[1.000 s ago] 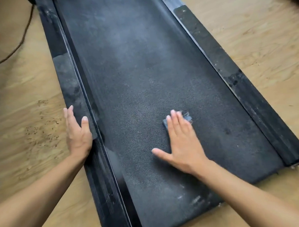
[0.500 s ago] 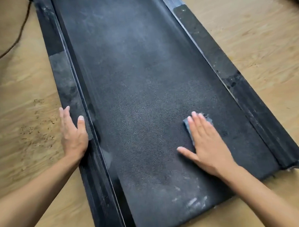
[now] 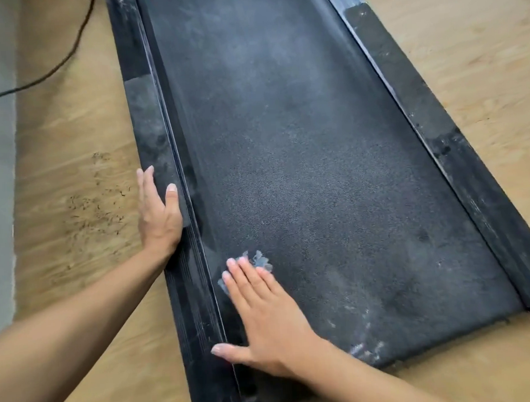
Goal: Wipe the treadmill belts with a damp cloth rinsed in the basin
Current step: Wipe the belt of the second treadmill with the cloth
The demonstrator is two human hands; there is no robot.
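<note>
A grey strip runs down the far left edge of the frame; what it is cannot be told. A dark cable (image 3: pixel 58 67) curves across the upper left, over the wooden floor (image 3: pixel 72 124). Lower down, a patch of small dark specks (image 3: pixel 97 208) marks the boards.

Next comes the left hand (image 3: pixel 158 217), released and flat. Its fingers lie straight along the outer edge of the left rail (image 3: pixel 144 115) and its thumb rests on top of the rail.

Right of that rail, the black belt (image 3: pixel 302 168) fills the middle of the frame, dusty grey in its upper half and darker lower down. The cloth (image 3: pixel 262 261), pale blue-grey and crumpled, lies on the belt in the lower middle, close to the left rail. The right hand (image 3: pixel 269 322) presses it flat with straight fingers and grasps nothing; only the cloth's edges show past the fingertips. The thumb points toward the left rail.

Whitish smears (image 3: pixel 367 345) dot the belt's lower end. The scuffed right rail (image 3: pixel 436 126) borders the belt, with more floor beyond it.
</note>
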